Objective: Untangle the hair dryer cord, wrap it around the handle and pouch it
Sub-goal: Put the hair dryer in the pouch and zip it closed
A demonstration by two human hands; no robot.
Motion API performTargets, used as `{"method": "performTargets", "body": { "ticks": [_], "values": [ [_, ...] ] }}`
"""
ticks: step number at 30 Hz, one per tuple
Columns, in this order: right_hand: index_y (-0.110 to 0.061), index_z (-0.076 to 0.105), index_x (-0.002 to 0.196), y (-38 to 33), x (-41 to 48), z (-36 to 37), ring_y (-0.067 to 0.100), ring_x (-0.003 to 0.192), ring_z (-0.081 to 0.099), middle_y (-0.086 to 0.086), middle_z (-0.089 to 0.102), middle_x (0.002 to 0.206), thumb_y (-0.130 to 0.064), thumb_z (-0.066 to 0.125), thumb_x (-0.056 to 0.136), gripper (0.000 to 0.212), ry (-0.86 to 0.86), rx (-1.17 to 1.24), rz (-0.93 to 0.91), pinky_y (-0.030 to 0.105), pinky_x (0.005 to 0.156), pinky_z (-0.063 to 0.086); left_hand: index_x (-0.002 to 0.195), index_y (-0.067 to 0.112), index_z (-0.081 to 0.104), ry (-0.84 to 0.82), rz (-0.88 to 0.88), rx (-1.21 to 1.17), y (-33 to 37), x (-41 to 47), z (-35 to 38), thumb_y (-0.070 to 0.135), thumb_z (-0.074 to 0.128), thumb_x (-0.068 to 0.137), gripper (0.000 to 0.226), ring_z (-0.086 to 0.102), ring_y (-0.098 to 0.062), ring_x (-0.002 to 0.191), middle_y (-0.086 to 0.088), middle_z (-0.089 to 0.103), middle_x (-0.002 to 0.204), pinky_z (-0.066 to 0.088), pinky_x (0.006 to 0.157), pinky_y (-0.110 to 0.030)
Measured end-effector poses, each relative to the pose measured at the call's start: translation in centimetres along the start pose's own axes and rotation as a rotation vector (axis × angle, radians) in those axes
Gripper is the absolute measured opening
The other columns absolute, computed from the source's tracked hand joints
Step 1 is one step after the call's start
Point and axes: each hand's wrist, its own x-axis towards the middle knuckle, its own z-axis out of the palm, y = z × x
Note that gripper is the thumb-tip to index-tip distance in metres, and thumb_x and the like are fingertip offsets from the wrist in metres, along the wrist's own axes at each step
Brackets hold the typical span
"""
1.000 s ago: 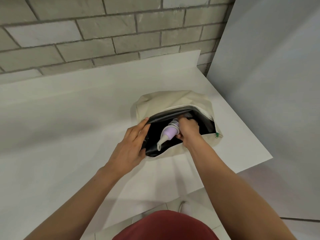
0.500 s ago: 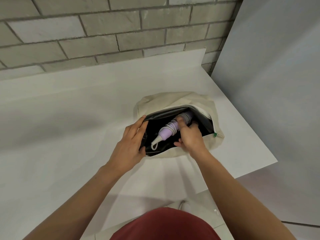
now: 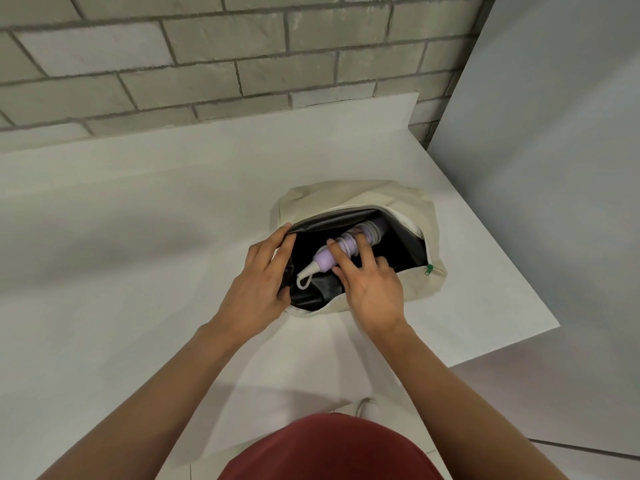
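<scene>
Hands work at the mouth of one cream pouch (image 3: 360, 199) lying right of centre on the white counter (image 3: 138, 220). The left hand (image 3: 258, 285) pinches the pouch's left lip, fingers curled over the dark lining, holding the mouth wide. The right hand (image 3: 367, 282) lies flat and open, fingers spread over the lilac hair dryer (image 3: 327, 261), pressing on it and gripping nothing. The dryer sits inside the pouch, angled from lower left to upper right, with the white cord (image 3: 349, 242) coiled round its handle.

Likely trouble: the pale cord-end loop (image 3: 304, 282) lies close to the lower left opening and could snag in the zip, whose green pull (image 3: 428, 270) sits at the right end. If the pressing fingers drag across the coils, the wrap might loosen. If the left pinch slips, the mouth may collapse over the dryer.

Count: one pouch, one dryer, one cord, two hands.
</scene>
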Motion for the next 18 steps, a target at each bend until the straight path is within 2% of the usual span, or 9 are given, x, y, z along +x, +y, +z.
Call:
{"method": "performTargets", "body": {
  "ticks": [3,7,11,15,18],
  "values": [
    [-0.037,0.051,0.152,-0.4,0.7,0.3,0.033,0.083,0.062,0.014,0.047,0.156,-0.021,0.071,0.101,0.057,-0.025,0.053,0.03,0.042,0.064,0.055,0.163,0.014,0.023,-0.025,0.0,0.007,0.2,-0.1,0.1,0.003,0.073,0.084,0.093,0.031,-0.022,0.135,0.008,0.013,0.169,0.06,0.08,-0.041],
    [-0.028,0.06,0.139,-1.0,2.6,-0.3,0.037,0.096,0.063,0.016,0.052,0.143,-0.027,0.061,0.106,0.032,-0.025,0.132,0.073,0.047,0.067,0.058,0.164,0.021,0.015,-0.076,0.025,-0.01,1.2,-0.8,0.7,0.005,0.072,0.085,0.099,0.031,-0.021,0.136,0.008,0.01,0.169,0.059,0.085,-0.038],
    [-0.023,0.061,0.133,-1.5,4.5,-0.6,0.04,0.119,0.056,0.017,0.051,0.134,-0.027,0.051,0.109,0.027,-0.072,0.173,0.116,0.05,0.077,0.058,0.164,0.024,0.013,-0.048,0.053,-0.074,1.9,-0.7,0.5,0.01,0.071,0.086,0.099,0.029,-0.019,0.135,0.012,0.009,0.167,0.053,0.089,-0.032],
    [-0.022,0.056,0.141,-1.7,6.4,-0.3,0.04,0.127,0.049,0.017,0.043,0.143,-0.023,0.047,0.109,0.034,-0.126,0.191,0.102,0.051,0.084,0.056,0.164,0.02,0.018,0.001,0.064,-0.076,1.6,0.3,-0.1,0.011,0.074,0.087,0.096,0.029,-0.019,0.135,0.013,0.011,0.166,0.046,0.092,-0.028],
    [-0.028,0.04,0.156,-1.7,6.7,0.1,0.039,0.132,0.044,0.016,0.03,0.158,-0.027,0.046,0.109,0.047,-0.17,0.203,0.053,0.051,0.09,0.056,0.162,0.013,0.021,0.033,0.04,-0.067,0.7,1.5,-0.7,0.002,0.075,0.083,0.096,0.034,-0.03,0.136,-0.002,0.016,0.166,0.049,0.096,-0.035]
  ]
}}
